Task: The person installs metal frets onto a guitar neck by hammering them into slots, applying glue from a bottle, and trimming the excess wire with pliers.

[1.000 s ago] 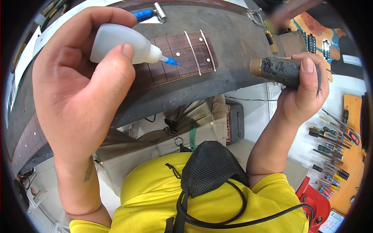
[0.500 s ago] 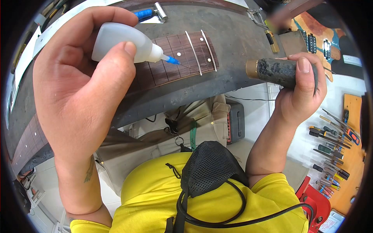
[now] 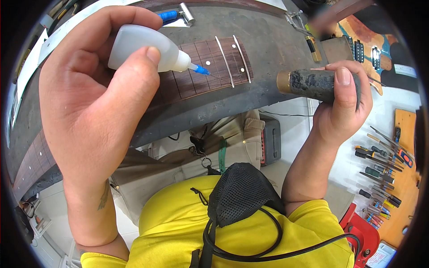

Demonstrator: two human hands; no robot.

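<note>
My left hand (image 3: 96, 98) is closed around a translucent white glue bottle (image 3: 145, 47), thumb pressed on its side. Its blue tip (image 3: 201, 69) points down to the right, close over the dark wooden fretboard (image 3: 190, 85) near the slots. Two silver frets (image 3: 225, 61) cross the fretboard toward its right end, and white dot inlays show between slots. To the right, my right hand (image 3: 346, 100) grips a thick black cylindrical tool (image 3: 313, 84) with a brass-coloured end facing left; its far end is hidden by my fingers.
The fretboard lies on a dark workbench (image 3: 263, 53). At the back is a small hammer (image 3: 187, 14) with a blue handle. A guitar body (image 3: 364, 33) is at upper right. Files and screwdrivers line a wooden board (image 3: 404, 187) at right.
My right hand and the black tool have shifted slightly left. The glue bottle stays over almost the same spot on the fretboard, and the view has moved a little.
</note>
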